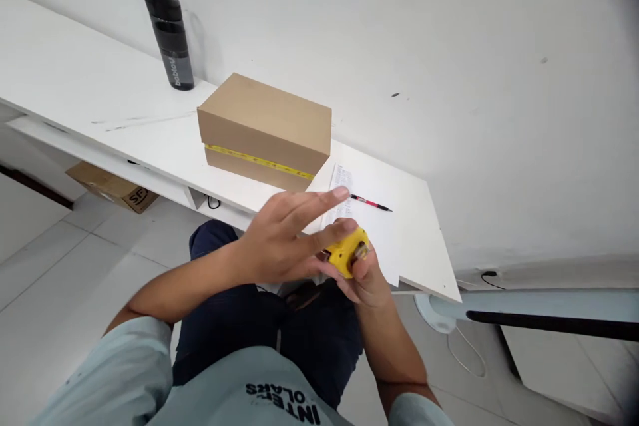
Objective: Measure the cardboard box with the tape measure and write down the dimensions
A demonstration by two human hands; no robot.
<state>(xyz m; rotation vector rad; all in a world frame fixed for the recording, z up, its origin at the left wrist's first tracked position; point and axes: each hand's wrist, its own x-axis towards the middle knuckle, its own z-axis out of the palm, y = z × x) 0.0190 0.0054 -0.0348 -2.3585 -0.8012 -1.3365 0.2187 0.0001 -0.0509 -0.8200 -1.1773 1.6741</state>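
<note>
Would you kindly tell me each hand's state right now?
Left hand: fingers spread; whether it grips cannot be told.
Right hand: holding a yellow tape measure.

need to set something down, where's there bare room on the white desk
Widest: the desk left of the bottle and box. Smaller: the right end, beyond the paper and pencil. Crowded: box through pencil, with left hand and right hand in front.

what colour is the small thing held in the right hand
The small thing is mostly yellow, best seen in the head view.
</note>
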